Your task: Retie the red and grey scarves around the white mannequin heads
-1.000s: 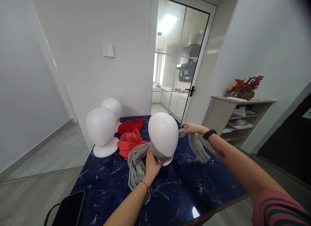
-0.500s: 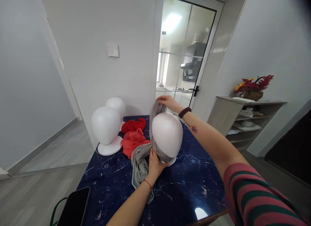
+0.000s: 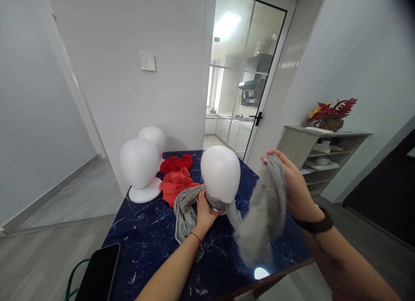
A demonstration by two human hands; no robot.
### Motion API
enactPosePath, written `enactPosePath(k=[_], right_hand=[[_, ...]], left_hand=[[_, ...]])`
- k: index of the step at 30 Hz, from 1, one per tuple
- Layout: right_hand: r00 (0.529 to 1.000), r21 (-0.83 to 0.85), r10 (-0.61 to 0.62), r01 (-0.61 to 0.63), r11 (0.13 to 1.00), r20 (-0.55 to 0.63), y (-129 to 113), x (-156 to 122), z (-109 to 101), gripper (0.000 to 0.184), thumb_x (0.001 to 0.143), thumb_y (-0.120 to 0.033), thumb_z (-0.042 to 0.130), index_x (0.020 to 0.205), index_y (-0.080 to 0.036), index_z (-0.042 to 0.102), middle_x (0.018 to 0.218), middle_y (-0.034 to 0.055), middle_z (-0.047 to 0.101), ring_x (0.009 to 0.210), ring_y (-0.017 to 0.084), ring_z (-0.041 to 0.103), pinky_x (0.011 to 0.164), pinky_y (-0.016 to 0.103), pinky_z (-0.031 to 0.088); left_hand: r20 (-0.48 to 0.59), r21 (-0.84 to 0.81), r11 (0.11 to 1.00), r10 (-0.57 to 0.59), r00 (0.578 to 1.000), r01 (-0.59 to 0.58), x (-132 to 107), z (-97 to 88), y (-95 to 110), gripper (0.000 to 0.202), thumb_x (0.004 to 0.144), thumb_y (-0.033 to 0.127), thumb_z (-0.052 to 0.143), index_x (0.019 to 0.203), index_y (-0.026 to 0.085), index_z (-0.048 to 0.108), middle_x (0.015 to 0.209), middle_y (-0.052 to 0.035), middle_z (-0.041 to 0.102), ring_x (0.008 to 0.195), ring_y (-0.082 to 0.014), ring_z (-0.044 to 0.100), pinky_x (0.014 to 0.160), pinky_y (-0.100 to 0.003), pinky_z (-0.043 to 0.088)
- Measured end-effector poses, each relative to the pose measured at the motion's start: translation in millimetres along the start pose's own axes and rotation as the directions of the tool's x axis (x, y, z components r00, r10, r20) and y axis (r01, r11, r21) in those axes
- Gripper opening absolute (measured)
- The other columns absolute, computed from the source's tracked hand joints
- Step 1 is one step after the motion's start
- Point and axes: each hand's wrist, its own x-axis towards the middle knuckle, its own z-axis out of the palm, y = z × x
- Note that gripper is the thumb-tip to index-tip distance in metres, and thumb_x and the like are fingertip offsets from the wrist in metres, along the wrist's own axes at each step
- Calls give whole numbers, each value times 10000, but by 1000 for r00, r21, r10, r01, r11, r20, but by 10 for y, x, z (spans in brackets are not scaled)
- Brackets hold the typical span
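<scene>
A white foam mannequin head (image 3: 220,172) stands on the dark blue marbled table. A grey scarf (image 3: 186,208) passes round its neck, one end bunched on the table to the left. My left hand (image 3: 206,214) is closed on the scarf at the front of the neck, its fingers partly tucked under the folds. Out to the right, my right hand (image 3: 296,186) pinches the scarf's other end between thumb and fingers. That end hangs down, blurred by motion, and a twisted length links it to the neck.
Two more white mannequin heads (image 3: 139,163) stand at the left. Beside them lie a coral cloth (image 3: 177,184) and a red cloth (image 3: 177,163). A phone (image 3: 99,273) with a green cable rests at the front left corner. The table edge (image 3: 279,275) runs below my right hand.
My right hand has swung from behind the head round to its right side and towards me, carrying the scarf's end. My left hand has stayed at the neck.
</scene>
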Motion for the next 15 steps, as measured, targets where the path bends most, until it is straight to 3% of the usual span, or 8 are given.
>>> enactPosePath(k=[3, 6, 8, 10, 13, 15], right_hand=[[982, -186, 72, -105, 977, -177, 368, -158, -384, 374, 792, -478, 508, 1093, -256, 523, 770, 14, 578, 524, 129, 498, 465, 241, 417], [966, -396, 66, -164, 904, -250, 920, -275, -555, 408, 837, -465, 371, 1107, -203, 527, 896, 80, 624, 727, 197, 591, 673, 322, 500], [981, -515, 121, -184, 837, -154, 1308, -383, -557, 450, 861, -454, 288, 1140, -185, 517, 1018, 114, 632, 959, 245, 592, 903, 395, 452], [982, -641, 191, -147, 753, -1, 1657, -515, -516, 491, 859, -489, 289, 1210, -207, 485, 1203, 125, 573, 1169, 274, 504, 1039, 415, 352], [957, -811, 257, -40, 584, 138, 2048, -667, -475, 596, 757, -546, 504, 1287, -281, 434, 1406, 115, 396, 1298, 327, 371, 1056, 422, 333], [942, -859, 290, -3, 512, 170, 2204, -663, -496, 560, 737, -475, 566, 1262, -309, 461, 1375, 127, 423, 1261, 349, 409, 1010, 439, 368]], left_hand=[[40, 10, 1000, 2, 999, -3, -4, -22, 48, 1031, 513, 319, 786, 1375, 169, 239, 1429, -193, 324, 1347, -353, 275, 1101, -540, 196], [64, 13, 1000, 8, 998, -9, -3, -47, 73, 1066, 524, 351, 784, 1399, 183, 200, 1449, -185, 290, 1362, -341, 245, 1113, -521, 167], [85, 38, 999, 5, 996, -8, -2, -59, 78, 1103, 523, 376, 787, 1413, 166, 171, 1462, -197, 259, 1372, -343, 218, 1117, -517, 150], [103, 63, 998, -8, 995, 1, -3, -64, 74, 1142, 513, 390, 792, 1424, 157, 146, 1474, -205, 225, 1380, -349, 191, 1117, -522, 141], [104, 70, 997, -13, 995, 6, -4, -60, 59, 1189, 480, 366, 810, 1433, 153, 131, 1476, -203, 209, 1379, -350, 188, 1117, -506, 161], [96, 65, 998, -13, 995, 7, -3, -56, 46, 1205, 461, 342, 820, 1434, 142, 137, 1466, -205, 218, 1371, -350, 204, 1113, -487, 190]])
